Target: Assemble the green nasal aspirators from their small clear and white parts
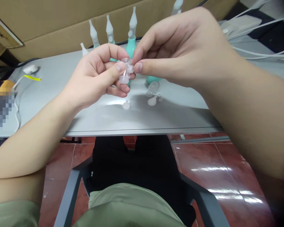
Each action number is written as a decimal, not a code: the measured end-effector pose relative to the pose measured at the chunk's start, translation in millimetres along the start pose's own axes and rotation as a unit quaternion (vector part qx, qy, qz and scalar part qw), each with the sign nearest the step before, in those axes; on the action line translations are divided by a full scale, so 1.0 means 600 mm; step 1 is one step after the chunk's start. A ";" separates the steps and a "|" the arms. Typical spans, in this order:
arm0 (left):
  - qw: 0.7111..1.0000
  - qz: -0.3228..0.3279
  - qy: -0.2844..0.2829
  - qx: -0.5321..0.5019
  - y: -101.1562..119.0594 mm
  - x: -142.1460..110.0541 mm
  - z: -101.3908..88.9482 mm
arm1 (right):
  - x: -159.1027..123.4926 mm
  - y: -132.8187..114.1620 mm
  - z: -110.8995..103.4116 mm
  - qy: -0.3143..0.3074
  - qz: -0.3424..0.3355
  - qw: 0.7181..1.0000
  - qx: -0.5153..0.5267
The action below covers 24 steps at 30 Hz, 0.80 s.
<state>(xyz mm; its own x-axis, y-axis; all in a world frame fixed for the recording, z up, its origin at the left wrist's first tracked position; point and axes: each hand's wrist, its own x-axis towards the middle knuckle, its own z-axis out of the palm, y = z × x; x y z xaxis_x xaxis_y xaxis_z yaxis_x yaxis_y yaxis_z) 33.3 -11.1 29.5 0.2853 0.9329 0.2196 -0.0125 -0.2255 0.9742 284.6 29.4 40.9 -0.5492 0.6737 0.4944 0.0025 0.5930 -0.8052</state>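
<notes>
My left hand [92, 75] pinches a small clear plastic connector tube [125, 78] between thumb and fingers, above the table. From the other side my right hand [180, 53] closes thumb and forefinger on the whitish stub [131, 69] at the tube's side; whether that stub is a separate piece, I cannot tell. Below the hands lie a round translucent piece [126, 105], a white flap-like piece [152, 101] and a clear plastic part [153, 87]. Behind them stands a nasal aspirator [131, 45] with a teal bulb and white tip, partly covered by my hands.
More nasal aspirators [109, 30] stand in a row along the back, before a cardboard wall [56, 19]. White cables [257, 53] run at the right. A white device [30, 69] and a yellow tag [32, 78] lie left on the grey table [191, 116].
</notes>
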 end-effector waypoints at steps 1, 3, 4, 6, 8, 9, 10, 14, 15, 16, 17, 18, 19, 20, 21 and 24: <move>1.000 0.001 -0.002 -0.011 0.002 -0.002 0.002 | 0.000 -0.001 -0.002 -0.007 0.002 1.000 -0.005; 1.000 0.001 -0.005 -0.027 0.005 -0.006 0.006 | -0.001 -0.001 -0.004 -0.009 -0.003 1.000 0.000; 1.000 -0.001 -0.005 -0.029 0.006 -0.007 0.007 | -0.001 0.000 -0.004 -0.010 -0.005 1.000 0.006; 1.000 -0.005 -0.007 -0.021 0.007 -0.007 0.007 | -0.002 0.001 -0.001 -0.010 -0.013 1.000 0.023; 1.000 -0.008 -0.012 -0.010 0.006 -0.005 0.004 | -0.003 0.004 0.004 -0.013 -0.009 0.999 0.035; 1.000 -0.009 -0.017 -0.005 0.004 -0.004 0.002 | -0.003 0.005 0.006 -0.011 -0.006 0.999 0.041; 1.000 -0.010 -0.022 -0.002 0.003 -0.002 0.000 | -0.003 0.006 0.009 -0.005 -0.004 0.999 0.048; 0.999 -0.016 -0.032 0.011 0.000 0.001 -0.005 | 0.001 0.009 0.011 -0.009 0.011 0.997 0.074; 0.999 -0.019 -0.030 0.015 0.000 0.001 -0.005 | 0.001 0.009 0.010 -0.015 0.017 0.997 0.078; 0.999 -0.022 -0.027 0.018 0.000 0.001 -0.006 | 0.001 0.008 0.009 -0.021 0.026 0.996 0.079; 0.999 -0.026 -0.026 0.023 0.000 0.001 -0.006 | 0.001 0.007 0.008 -0.022 0.034 0.996 0.077; 0.999 -0.029 -0.027 0.028 0.000 0.001 -0.007 | 0.000 0.007 0.008 -0.024 0.040 0.996 0.074; 0.999 -0.030 -0.028 0.031 0.000 0.002 -0.007 | -0.001 0.006 0.009 -0.023 0.043 0.996 0.071; 0.999 -0.028 -0.029 0.032 -0.001 0.002 -0.008 | -0.001 0.006 0.010 -0.016 0.041 0.997 0.071; 0.999 -0.027 -0.030 0.032 -0.001 0.002 -0.008 | -0.001 0.007 0.011 -0.009 0.038 0.997 0.071; 0.999 -0.030 -0.029 0.022 -0.003 0.004 -0.008 | 0.001 0.010 0.013 -0.002 0.023 0.995 0.092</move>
<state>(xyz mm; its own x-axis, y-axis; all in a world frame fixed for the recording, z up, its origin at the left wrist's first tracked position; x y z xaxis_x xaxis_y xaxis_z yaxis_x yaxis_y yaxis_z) 29.4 -7.2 28.8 0.3388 0.9276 0.1572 0.0476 -0.1838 0.9818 277.6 30.2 33.9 -0.5556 0.6957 0.4554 -0.1259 0.4710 -0.8731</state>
